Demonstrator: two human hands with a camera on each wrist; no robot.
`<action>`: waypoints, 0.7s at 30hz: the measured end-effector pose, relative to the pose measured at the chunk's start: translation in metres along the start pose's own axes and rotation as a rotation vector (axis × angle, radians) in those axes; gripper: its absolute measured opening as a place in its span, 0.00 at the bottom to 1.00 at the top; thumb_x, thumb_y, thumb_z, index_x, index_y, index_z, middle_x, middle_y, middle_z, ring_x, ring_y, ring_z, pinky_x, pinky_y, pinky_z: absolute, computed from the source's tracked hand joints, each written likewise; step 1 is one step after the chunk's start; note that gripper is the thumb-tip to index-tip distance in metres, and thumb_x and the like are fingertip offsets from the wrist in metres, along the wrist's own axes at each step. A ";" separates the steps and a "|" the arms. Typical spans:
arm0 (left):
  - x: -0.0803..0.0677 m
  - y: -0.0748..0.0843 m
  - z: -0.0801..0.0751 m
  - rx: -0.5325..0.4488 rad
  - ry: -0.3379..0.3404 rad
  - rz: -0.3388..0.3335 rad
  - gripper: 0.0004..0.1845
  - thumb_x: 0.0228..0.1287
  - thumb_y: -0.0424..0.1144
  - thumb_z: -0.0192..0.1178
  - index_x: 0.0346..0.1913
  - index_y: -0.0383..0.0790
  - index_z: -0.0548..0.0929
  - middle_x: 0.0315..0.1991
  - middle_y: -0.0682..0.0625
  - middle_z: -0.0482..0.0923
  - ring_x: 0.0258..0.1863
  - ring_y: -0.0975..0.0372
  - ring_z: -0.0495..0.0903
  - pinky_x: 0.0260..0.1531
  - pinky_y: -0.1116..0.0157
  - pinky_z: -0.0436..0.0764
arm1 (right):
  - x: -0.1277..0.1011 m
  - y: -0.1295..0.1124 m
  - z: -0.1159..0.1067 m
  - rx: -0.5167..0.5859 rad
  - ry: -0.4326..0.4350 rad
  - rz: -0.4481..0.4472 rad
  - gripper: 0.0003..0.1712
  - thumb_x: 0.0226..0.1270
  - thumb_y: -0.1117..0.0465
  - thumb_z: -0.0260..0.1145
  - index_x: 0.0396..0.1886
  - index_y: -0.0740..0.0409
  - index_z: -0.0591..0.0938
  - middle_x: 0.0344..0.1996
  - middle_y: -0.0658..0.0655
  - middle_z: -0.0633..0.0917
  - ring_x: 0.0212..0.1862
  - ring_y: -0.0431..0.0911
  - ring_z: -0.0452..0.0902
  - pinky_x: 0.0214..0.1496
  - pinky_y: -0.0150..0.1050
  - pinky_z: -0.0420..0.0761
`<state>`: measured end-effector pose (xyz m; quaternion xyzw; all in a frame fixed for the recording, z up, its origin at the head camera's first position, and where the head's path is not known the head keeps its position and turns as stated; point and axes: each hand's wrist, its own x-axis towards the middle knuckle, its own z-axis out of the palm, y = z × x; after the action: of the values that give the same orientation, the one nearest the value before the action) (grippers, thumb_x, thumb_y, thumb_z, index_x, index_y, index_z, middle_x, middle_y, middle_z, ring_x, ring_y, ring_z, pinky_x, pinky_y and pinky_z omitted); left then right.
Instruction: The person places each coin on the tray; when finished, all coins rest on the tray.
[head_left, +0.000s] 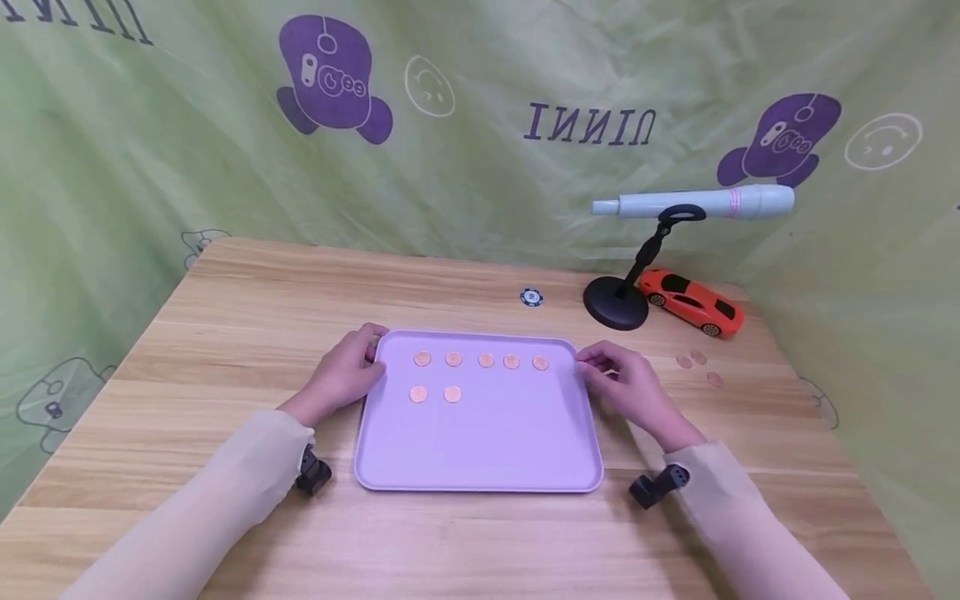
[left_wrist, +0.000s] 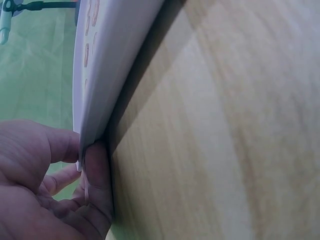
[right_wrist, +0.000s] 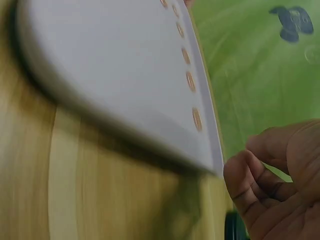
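Note:
A pale purple tray lies on the wooden table. Several copper-coloured coins form a row along its far side, with two more coins below at the left. At the far left corner my left hand pinches the rim; the left wrist view has the thumb above and a finger under it. My right hand is at the far right corner. In the right wrist view its loosely bent fingers are right beside the tray corner, and no part of the rim shows between them and the thumb.
Beyond the tray lies a dark poker chip. A light blue microphone rests on a black stand, beside an orange toy car. Three copper coins lie on the table at the right. A green curtain hangs behind.

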<state>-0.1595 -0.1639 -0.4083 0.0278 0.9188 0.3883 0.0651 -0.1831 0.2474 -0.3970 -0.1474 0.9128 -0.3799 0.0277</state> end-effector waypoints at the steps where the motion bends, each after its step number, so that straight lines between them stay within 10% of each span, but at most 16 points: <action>1: 0.000 0.000 -0.001 -0.001 0.000 0.000 0.27 0.70 0.30 0.57 0.70 0.28 0.70 0.43 0.36 0.78 0.40 0.52 0.79 0.40 0.61 0.79 | -0.002 0.006 -0.005 -0.009 0.022 -0.003 0.10 0.73 0.67 0.66 0.51 0.65 0.85 0.43 0.64 0.88 0.42 0.42 0.81 0.44 0.28 0.82; 12: -0.001 -0.001 0.000 0.014 0.012 0.002 0.27 0.69 0.30 0.56 0.70 0.29 0.70 0.43 0.36 0.78 0.39 0.52 0.78 0.41 0.61 0.77 | -0.035 0.067 -0.062 -0.157 0.208 0.109 0.13 0.74 0.67 0.64 0.52 0.71 0.82 0.41 0.67 0.84 0.36 0.31 0.71 0.36 0.23 0.75; 17: -0.001 -0.001 -0.001 0.015 0.013 0.008 0.26 0.69 0.30 0.56 0.69 0.28 0.70 0.43 0.36 0.78 0.40 0.51 0.78 0.41 0.60 0.78 | -0.042 0.091 -0.082 -0.235 0.261 0.169 0.16 0.76 0.66 0.61 0.53 0.76 0.80 0.46 0.73 0.80 0.42 0.46 0.74 0.37 0.25 0.72; 21: -0.001 -0.001 0.000 0.009 0.006 0.002 0.27 0.69 0.30 0.56 0.70 0.28 0.70 0.44 0.36 0.78 0.40 0.51 0.79 0.42 0.60 0.79 | -0.044 0.103 -0.093 -0.284 0.249 0.245 0.20 0.76 0.65 0.60 0.57 0.79 0.77 0.51 0.78 0.76 0.49 0.64 0.73 0.47 0.44 0.77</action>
<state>-0.1588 -0.1645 -0.4084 0.0278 0.9208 0.3842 0.0616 -0.1821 0.3923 -0.4060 0.0100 0.9645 -0.2568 -0.0605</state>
